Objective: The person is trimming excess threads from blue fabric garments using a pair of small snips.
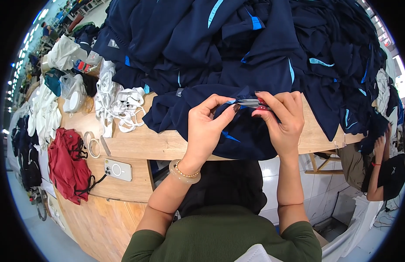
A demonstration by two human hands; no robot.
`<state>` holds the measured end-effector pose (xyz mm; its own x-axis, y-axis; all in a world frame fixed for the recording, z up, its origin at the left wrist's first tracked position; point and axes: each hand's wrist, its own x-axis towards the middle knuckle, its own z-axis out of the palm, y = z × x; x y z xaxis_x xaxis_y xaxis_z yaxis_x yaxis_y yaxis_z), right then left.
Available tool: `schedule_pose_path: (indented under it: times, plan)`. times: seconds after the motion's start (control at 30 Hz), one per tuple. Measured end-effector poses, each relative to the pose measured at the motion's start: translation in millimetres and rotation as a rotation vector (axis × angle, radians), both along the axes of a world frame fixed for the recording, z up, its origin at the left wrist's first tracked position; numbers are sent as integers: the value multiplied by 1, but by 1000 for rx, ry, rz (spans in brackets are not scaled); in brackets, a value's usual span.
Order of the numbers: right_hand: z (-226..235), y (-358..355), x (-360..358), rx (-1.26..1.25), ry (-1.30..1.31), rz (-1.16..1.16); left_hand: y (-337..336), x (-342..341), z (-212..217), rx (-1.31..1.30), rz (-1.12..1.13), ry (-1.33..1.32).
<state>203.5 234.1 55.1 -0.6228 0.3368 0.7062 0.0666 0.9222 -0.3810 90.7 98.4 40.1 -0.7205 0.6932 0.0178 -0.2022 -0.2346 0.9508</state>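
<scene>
a great heap of navy garments (237, 39) with light-blue trim covers the far half of the wooden table (137, 146), its top and right side running out past the rim of the picture, so how far it goes cannot be told. one navy garment (246, 135) from the heap hangs over the table's near edge, right in front of the person; its lower part is lost against the dark lap below. at the left a crumpled red cloth (69, 163) with black straps lies on a lower wooden surface, and a tangle of white straps (117, 105) lies near the heap's left side. a white phone (117, 169) lies flat beside the red cloth. the left hand (206, 131) pinches a fold of the hanging garment between thumb and forefinger, fingers pressed together on the cloth. the right hand (283, 120) is curled shut around small snips (254, 103) with a red grip, whose metal tip lies against the pinched fold; most of the tool is hidden in the fingers. at the far right another person's hand (380, 144) is raised, partly cut off.
</scene>
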Motion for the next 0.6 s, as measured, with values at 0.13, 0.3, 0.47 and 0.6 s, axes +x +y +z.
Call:
schedule_pose_path:
  times: [0.13,0.3,0.47,0.6]
  plan:
    - [-3,-1,-4,0,11,0,0,0,0,20,-1,20]
    - [-3,0,-4,-37,4,40,-1,-1,-3,-25,3,138]
    - [-7,-2,6,-1128,200,38,3,10,-13,-24,185,246]
    - [-22,-4,9,-1822,-17,336,8,33,-15,-33,151,666]
